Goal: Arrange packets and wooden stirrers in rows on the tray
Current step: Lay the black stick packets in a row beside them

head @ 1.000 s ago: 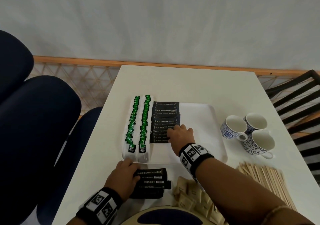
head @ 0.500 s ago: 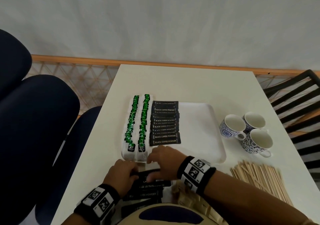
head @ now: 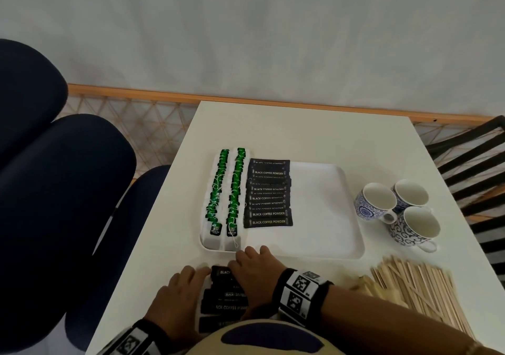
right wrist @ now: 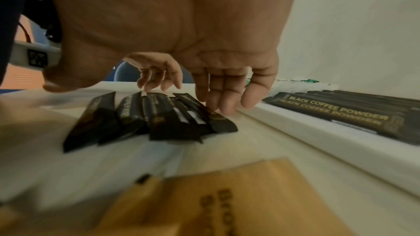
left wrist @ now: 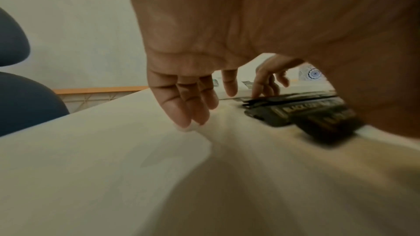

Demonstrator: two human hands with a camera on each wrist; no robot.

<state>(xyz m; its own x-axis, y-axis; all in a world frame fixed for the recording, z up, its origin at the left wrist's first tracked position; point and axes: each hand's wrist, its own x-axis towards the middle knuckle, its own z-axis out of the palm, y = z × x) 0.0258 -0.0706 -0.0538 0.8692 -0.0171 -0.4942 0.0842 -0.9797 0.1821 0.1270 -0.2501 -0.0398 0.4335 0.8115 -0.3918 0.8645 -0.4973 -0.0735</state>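
Right hand (head: 257, 270) fingers extended, resting on loose black coffee packets (head: 224, 297), grasping nothing. Left hand (head: 180, 292) relaxed at their 9 o'clock edge, fingertips on table. Pile at tray's (head: 352, 248) 6 o'clock. Risk: slick overlapped packets fan out, several lift together.

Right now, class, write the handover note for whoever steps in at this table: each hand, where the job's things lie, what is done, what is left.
Left hand: fingers relaxed, resting beside the loose black coffee packets on the table, holding nothing.
Right hand: fingers extended onto the top loose packet; no grip shown.
Tray: two rows of green tea bags at its left, then one row of black coffee packets; its right part is bare.
Wooden stirrers and brown packets lie on the table near the tray.
Three cups stand right of the tray.
Left: loose coffee packets, brown packets, stirrers.
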